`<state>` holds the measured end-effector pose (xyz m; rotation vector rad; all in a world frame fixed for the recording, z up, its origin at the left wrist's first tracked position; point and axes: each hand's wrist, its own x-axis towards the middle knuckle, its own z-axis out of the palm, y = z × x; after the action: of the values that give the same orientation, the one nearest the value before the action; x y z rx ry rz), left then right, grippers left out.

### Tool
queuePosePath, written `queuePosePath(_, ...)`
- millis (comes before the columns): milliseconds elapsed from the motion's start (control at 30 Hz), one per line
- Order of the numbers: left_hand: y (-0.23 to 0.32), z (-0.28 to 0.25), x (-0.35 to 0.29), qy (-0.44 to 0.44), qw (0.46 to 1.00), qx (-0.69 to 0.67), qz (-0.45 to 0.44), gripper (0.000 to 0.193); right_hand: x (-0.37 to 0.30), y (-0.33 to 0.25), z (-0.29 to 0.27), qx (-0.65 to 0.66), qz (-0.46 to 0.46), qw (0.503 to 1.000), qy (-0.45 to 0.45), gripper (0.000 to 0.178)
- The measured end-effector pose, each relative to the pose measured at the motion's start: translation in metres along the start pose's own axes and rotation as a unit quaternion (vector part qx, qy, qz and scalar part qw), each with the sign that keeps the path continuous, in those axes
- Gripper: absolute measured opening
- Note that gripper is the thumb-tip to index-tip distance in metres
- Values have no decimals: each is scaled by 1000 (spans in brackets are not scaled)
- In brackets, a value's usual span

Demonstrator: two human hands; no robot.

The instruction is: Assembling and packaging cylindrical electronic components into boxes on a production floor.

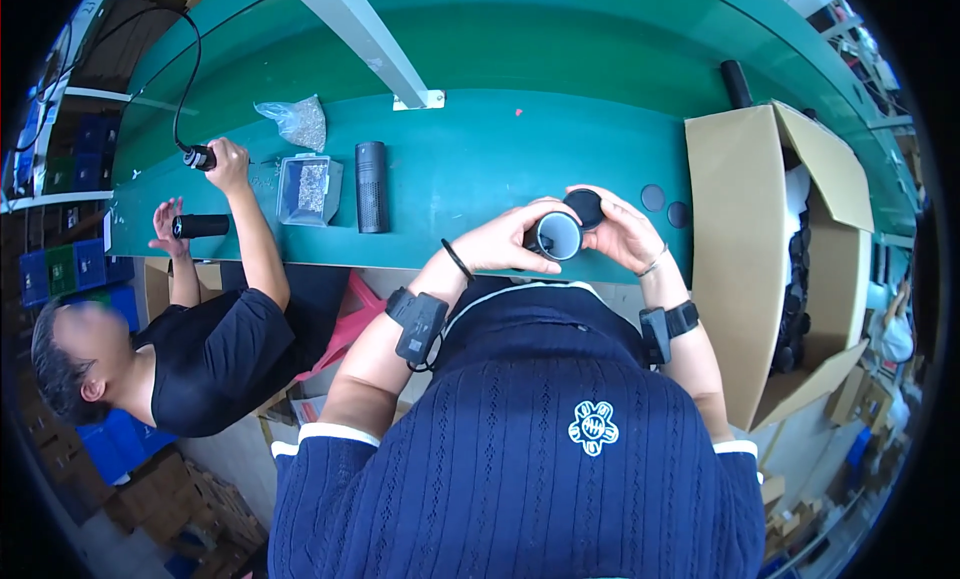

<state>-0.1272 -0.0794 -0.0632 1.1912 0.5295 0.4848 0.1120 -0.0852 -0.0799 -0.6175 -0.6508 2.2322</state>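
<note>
Close to the table's front edge, my left hand (500, 243) is wrapped round a black cylindrical housing (557, 239). Its open end faces up and shows a pale inside. A flat black round cap (584, 208) is pinched in my right hand (630, 235), right beside the housing's rim. The cap overlaps the far side of that rim in the picture; whether they touch I cannot tell. Two black discs (652, 198) lie on the green table (480, 159) to the right of my right hand.
A co-worker at left holds a corded screwdriver (200, 158) by a black cylinder (203, 226). Between us are a perforated black cylinder (371, 187), a clear bin (310, 190) and a bag (303, 126) of small parts. An open carton (730, 269) stands right; a metal post (365, 39) rises behind.
</note>
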Motion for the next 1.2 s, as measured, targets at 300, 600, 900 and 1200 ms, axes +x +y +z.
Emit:
queuePosePath(300,-10,-11,2,25,991,122,48,62,-3,-5,-5,31,18,998,-42,60)
queuePosePath(600,-33,-15,2,83,994,68,-4,73,1,-26,46,-561,-120,818,54,69)
queuePosePath(900,-63,-4,10,114,973,192,58,78,3,-11,48,-697,-137,703,44,59)
queuePosePath(1200,-63,5,13,159,941,294,40,69,1,-7,49,-730,-157,665,30,54)
